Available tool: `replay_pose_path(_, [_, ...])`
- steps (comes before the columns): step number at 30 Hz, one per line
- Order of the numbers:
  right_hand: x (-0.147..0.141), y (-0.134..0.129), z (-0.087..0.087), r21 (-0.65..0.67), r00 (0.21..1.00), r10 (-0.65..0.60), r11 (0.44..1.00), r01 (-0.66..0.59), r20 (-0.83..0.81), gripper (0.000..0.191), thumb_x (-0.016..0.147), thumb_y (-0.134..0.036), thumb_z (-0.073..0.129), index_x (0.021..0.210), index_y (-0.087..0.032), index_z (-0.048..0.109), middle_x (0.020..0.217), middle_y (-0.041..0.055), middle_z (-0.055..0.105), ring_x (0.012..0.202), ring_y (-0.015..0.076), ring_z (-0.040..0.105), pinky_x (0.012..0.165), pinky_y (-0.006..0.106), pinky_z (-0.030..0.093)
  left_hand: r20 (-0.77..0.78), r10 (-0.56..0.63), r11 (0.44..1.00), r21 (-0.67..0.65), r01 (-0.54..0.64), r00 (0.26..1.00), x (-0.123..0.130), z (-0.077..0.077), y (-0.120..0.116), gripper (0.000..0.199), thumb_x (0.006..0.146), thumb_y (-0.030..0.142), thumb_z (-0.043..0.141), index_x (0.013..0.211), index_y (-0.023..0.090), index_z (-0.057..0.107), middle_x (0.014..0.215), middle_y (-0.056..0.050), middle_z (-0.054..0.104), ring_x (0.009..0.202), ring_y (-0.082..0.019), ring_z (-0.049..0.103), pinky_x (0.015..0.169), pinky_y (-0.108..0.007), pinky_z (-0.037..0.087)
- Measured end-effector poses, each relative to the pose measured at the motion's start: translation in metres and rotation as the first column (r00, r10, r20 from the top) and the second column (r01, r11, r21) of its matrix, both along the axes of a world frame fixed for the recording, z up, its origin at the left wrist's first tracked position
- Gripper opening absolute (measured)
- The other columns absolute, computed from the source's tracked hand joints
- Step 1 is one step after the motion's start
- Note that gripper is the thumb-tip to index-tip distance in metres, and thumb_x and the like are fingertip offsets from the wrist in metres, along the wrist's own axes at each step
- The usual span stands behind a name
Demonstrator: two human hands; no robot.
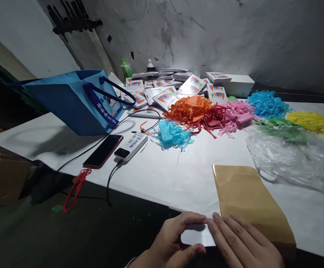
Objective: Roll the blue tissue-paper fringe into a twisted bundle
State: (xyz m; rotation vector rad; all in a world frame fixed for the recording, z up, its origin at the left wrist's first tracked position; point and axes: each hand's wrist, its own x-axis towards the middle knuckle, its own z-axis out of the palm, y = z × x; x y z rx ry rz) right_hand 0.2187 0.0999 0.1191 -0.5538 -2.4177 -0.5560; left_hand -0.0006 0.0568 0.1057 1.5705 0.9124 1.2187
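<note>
Left hand (175, 242), right hand (244, 243), plain brown paper (248, 197)

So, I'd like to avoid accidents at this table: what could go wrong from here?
The red strap hangs over the front edge, so snagging it could pull down the phone. The dangling black cable might likewise drag the white device.

The brown sheet beside the right hand reaches the front edge; a brush might slide it off.

The orange and red strips touch, so their colours could get mixed.
</note>
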Motion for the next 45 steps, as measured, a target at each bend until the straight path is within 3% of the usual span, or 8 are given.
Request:
replay_pose_path(7, [0.000,0.003,0.007,-0.010,0.997,0.031,0.999,-0.030,0.066,0.046,0.102,-0.009,0.024,0.115,-0.011,0.068,0.111,0.0068,0.076,0.087,0.0225,0.077,0.072,0.033,0.063,0.044,-0.032,0.988,0.153,0.025,0.999,0.001,-0.013,0.005,0.040,0.100,0.033,0.052,0.137,0.020,0.055,0.123,-0.015,0.071,0.108,-0.025,0.071,0.093,-0.032,0.058])
replay_pose_path(14, [-0.017,0.004,0.009,0.003,0.999,0.042,0.999,-0.042,0.006,0.041,0.102,-0.006,0.030,0.104,-0.008,0.071,0.101,0.0079,0.078,0.080,0.0211,0.077,0.068,0.031,0.062,-0.002,0.136,0.990,0.023,-0.136,0.991,0.012,-0.015,-0.005,0.038,0.101,0.034,0.052,0.137,0.024,0.053,0.120,-0.012,0.072,0.104,-0.022,0.072,0.086,-0.027,0.059])
replay_pose_path(20, [0.004,0.023,0.030,-0.249,0.987,0.128,0.963,-0.100,0.100,0.049,0.108,-0.036,0.028,0.111,-0.009,0.069,0.106,0.0078,0.078,0.078,0.0168,0.077,0.062,0.026,0.063,0.053,0.013,0.988,0.155,-0.021,0.999,0.007,-0.022,0.000,0.040,0.101,0.026,0.050,0.141,0.026,0.046,0.119,-0.013,0.073,0.100,-0.021,0.073,0.080,-0.025,0.060])
replay_pose_path(28, [0.026,0.017,0.015,-0.187,0.995,0.080,0.980,-0.067,0.065,0.037,0.104,-0.016,0.032,0.119,-0.001,0.062,0.094,0.0139,0.078,0.073,0.0205,0.075,0.060,0.029,0.060,0.109,0.003,0.996,0.089,-0.013,0.994,0.003,-0.018,0.002,0.030,0.099,0.025,0.053,0.129,0.021,0.058,0.116,-0.013,0.075,0.103,-0.024,0.073,0.086,-0.029,0.059])
replay_pose_path(32, [0.023,0.017,0.001,-0.457,0.986,0.125,0.874,-0.163,-0.113,0.052,0.106,-0.046,0.027,0.125,-0.011,0.062,0.096,0.0100,0.077,0.083,0.0139,0.074,0.069,0.020,0.059,0.147,0.005,1.000,0.000,-0.005,0.989,0.003,-0.020,-0.001,0.029,0.100,0.024,0.052,0.127,0.021,0.059,0.118,-0.014,0.074,0.094,-0.021,0.074,0.072,-0.021,0.060])
replay_pose_path(37, [0.018,0.012,-0.003,-0.495,0.948,0.053,0.843,-0.212,-0.315,0.028,0.103,-0.027,0.046,0.120,-0.018,0.066,0.098,0.0078,0.075,0.088,0.0139,0.074,0.076,0.019,0.059,0.215,0.050,0.994,-0.107,-0.028,0.975,0.004,-0.017,-0.007,0.028,0.099,0.030,0.055,0.126,0.023,0.060,0.116,-0.012,0.074,0.102,-0.022,0.072,0.074,-0.021,0.059])
replay_pose_path(41, [0.018,0.013,0.013,-0.645,0.970,0.099,0.731,-0.222,-0.222,0.027,0.103,-0.028,0.046,0.121,-0.017,0.063,0.100,0.0080,0.074,0.091,0.0118,0.074,0.078,0.013,0.058,0.205,0.044,0.996,-0.091,-0.026,0.978,0.005,-0.015,-0.007,0.029,0.099,0.031,0.056,0.128,0.027,0.060,0.118,-0.011,0.074,0.100,-0.020,0.072,0.079,-0.022,0.057])
replay_pose_path(45, [0.026,0.012,0.011,-0.515,0.987,0.139,0.842,-0.160,-0.079,0.035,0.105,-0.033,0.043,0.126,-0.011,0.060,0.102,0.0112,0.075,0.092,0.0127,0.074,0.078,0.014,0.057,0.231,-0.007,1.000,0.000,0.007,0.973,0.006,-0.018,-0.004,0.031,0.100,0.026,0.054,0.131,0.028,0.058,0.116,-0.010,0.074,0.101,-0.021,0.072,0.080,-0.023,0.057])
